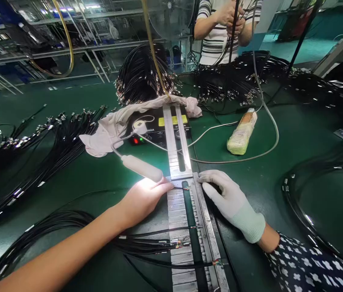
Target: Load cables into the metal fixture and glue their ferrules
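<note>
My bare left hand (pixel 147 198) is closed, thumb and fingers pinched on a thin black cable (pixel 180 187). Its stripped end with fine coloured wires lies over the slot of a long metal fixture (pixel 179 221). My right hand (pixel 224 196), in a white glove, rests at the fixture's right edge. Its fingertips touch the metal bar, and a gap shows between thumb and fingers; nothing is visible in it. More black cables (pixel 147 245) lie across the lower fixture, their wire ends bared. A small lit lamp (pixel 142 168) shines just above my left hand.
Behind the fixture stands a black control box (pixel 156 136) with a cloth (pixel 107 129) draped over it. A wrapped block (pixel 242 134) lies to the right, beside a looping white cord (pixel 276 140). Cable bundles (pixel 144 77) cover the back and left. Across the table stands a person (pixel 220 36) holding cables.
</note>
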{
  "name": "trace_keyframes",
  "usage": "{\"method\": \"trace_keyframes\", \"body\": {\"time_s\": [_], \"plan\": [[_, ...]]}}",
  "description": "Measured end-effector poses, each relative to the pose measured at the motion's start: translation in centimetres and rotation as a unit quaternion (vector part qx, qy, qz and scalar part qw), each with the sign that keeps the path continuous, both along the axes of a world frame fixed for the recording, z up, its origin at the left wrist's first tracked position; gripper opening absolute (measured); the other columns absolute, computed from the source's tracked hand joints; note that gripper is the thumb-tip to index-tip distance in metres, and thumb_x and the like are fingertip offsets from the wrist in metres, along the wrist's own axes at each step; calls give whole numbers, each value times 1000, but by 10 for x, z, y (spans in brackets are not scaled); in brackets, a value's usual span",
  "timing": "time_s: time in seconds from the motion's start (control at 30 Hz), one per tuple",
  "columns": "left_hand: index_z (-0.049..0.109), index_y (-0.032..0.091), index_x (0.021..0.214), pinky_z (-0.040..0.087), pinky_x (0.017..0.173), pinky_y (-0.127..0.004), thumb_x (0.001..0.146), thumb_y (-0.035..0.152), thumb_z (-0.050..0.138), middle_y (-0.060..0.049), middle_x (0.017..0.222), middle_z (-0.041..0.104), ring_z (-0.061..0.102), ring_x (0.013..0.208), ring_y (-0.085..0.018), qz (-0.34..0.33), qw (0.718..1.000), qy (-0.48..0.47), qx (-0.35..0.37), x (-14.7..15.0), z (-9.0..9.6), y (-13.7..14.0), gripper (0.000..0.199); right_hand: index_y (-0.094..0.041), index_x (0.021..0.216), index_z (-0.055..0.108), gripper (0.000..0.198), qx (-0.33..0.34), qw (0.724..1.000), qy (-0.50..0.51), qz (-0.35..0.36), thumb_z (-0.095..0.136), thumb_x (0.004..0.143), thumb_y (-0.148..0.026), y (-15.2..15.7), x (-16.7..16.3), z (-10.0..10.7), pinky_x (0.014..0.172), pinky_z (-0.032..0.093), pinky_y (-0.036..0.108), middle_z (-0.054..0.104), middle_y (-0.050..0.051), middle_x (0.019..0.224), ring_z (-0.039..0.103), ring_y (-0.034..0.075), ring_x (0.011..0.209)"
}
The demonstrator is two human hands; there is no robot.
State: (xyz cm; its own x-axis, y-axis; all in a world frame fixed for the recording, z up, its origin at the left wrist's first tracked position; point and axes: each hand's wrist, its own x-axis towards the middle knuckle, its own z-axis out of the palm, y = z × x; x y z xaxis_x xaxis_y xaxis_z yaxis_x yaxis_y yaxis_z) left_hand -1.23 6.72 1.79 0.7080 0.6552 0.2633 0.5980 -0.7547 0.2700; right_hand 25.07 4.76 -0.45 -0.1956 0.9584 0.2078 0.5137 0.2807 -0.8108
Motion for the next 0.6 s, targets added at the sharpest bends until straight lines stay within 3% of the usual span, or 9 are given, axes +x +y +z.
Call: {"method": "trace_keyframes", "body": {"time_s": [0.17, 0.37, 0.47, 0.6], "plan": [[60, 17, 106, 49, 75, -23, 97, 16, 43, -4, 92, 63, 57, 83, -12, 12, 999, -36, -33, -4, -15, -3, 19, -25, 100, 66, 17, 5, 1000, -5, 0, 50, 94, -27, 0, 0, 0, 98, 49, 38, 65, 1, 109, 57, 19, 107], [61, 28, 120, 37, 75, -36, 97, 15, 35, -7, 99, 54, 47, 89, -20, 71, 997, -20, -6, -14, -27, -23, 37, -27, 112, 61, 22, 18, 999, -40, 4, 47, 95, -25, -1, 0, -1, 101, 46, 39, 62, 1, 120, 54, 19, 115], [57, 30, 127, 30, 68, -35, 97, 16, 31, -6, 86, 51, 41, 78, -20, 99, 995, 3, -17, -14, -27, -31, 42, -26, 120, 58, 29, 28, 996, -80, 7, 53, 92, -28, 0, -8, -3, 104, 41, 48, 60, 3, 127, 51, 25, 120], [56, 27, 127, 31, 67, -35, 98, 20, 33, -6, 86, 54, 40, 76, -20, 112, 991, 26, -71, -8, -15, -38, 38, -23, 119, 58, 32, 54, 991, -119, 0, 57, 88, -27, 1, -20, -5, 102, 39, 53, 61, 7, 125, 50, 30, 119]]}}
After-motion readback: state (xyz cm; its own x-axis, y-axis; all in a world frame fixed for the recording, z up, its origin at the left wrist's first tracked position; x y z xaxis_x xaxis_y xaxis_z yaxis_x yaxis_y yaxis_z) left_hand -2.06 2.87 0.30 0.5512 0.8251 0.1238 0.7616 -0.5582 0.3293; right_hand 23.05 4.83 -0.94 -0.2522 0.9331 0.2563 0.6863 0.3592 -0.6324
